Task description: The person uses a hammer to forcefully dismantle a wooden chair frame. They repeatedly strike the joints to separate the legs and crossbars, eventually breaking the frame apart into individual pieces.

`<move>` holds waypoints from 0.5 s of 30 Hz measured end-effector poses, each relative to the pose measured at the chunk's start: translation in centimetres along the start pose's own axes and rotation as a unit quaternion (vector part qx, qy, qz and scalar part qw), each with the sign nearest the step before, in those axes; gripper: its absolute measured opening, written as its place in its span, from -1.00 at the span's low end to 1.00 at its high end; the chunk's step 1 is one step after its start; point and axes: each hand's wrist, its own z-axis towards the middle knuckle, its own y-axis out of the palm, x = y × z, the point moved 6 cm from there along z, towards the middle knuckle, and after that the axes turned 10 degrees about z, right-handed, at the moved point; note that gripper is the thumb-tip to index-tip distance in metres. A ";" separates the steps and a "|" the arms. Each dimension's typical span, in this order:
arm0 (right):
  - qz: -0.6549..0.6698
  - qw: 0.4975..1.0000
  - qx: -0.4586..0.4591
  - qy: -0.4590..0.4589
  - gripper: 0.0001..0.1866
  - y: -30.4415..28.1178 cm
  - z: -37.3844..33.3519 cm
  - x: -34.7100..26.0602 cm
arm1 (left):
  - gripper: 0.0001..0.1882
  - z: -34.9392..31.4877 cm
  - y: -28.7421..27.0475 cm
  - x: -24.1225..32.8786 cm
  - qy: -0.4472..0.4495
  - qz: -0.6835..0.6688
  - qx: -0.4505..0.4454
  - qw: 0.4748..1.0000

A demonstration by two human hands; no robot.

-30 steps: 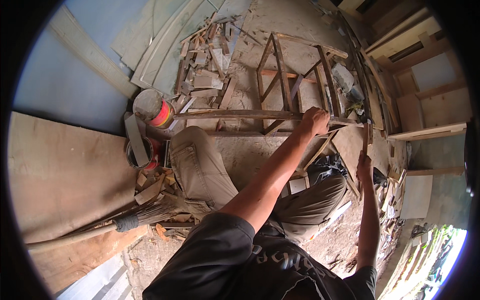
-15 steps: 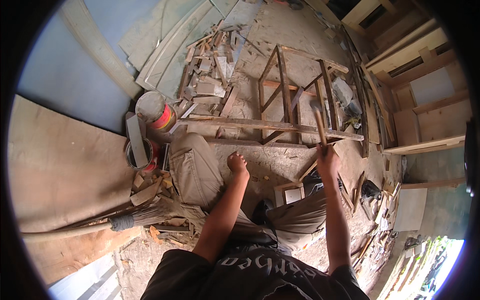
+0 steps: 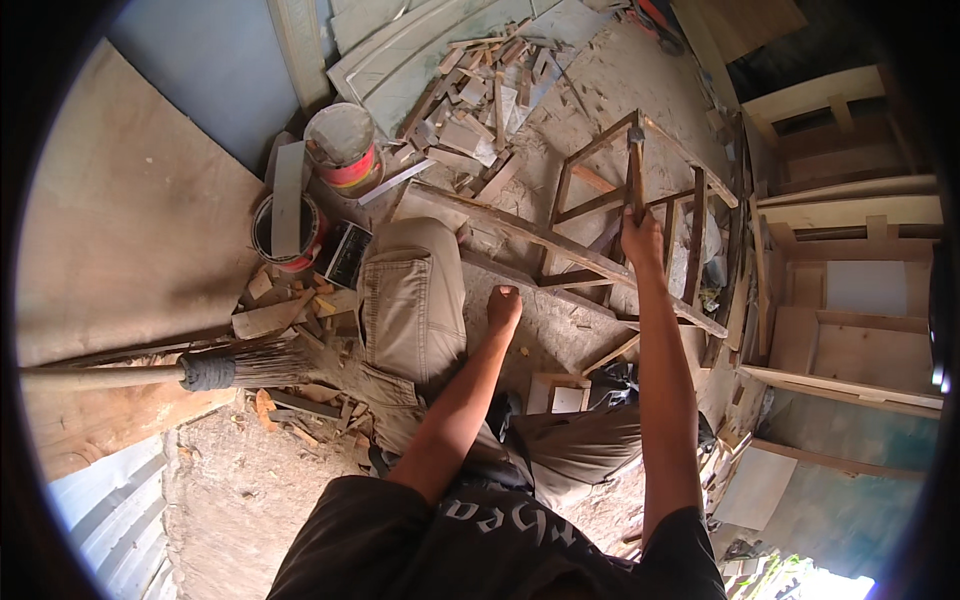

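Observation:
My right hand (image 3: 642,240) is closed round the wooden handle of a hammer (image 3: 637,170). The hammer points away from me, its dark head over the far upright of a brown wooden frame (image 3: 590,262). This frame of narrow bars lies on the floor in front of my knees, partly hidden by my right hand and forearm. My left hand (image 3: 506,308) is curled closed, just on the near side of the frame's long lower bar. Whatever those fingers may hold is hidden.
Left of my knee are a red-banded can (image 3: 345,150) and an open bucket (image 3: 290,240) holding a board. Wood offcuts (image 3: 470,110) lie heaped beyond. A broom (image 3: 220,370) is at the left, a wooden cabinet (image 3: 860,290) at the right. A small wooden box (image 3: 556,393) stands near my legs.
My right hand has moved farther forward with the hammer, toward the frame's far upright. My left hand stays closed near the lower bar. The whole view has turned, so the frame appears more slanted.

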 end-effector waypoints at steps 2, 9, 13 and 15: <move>0.012 0.998 -0.042 0.044 -0.39 1.8 -0.1 -1.6 | -0.71 0.0 -1.2 -0.1 0.012 0.033 0.017 0.999; 0.151 0.986 -0.048 0.059 -0.65 0.4 3.6 6.8 | -0.62 -0.6 -0.3 0.1 0.019 0.172 -0.077 0.982; 0.233 0.965 -0.090 0.078 -0.77 -4.5 0.4 3.3 | -0.45 -0.8 -1.2 0.9 0.020 0.157 -0.109 0.981; 0.268 0.954 -0.102 0.090 -0.79 -7.3 0.0 5.5 | -0.32 -1.8 -0.5 1.5 0.046 0.099 -0.080 0.991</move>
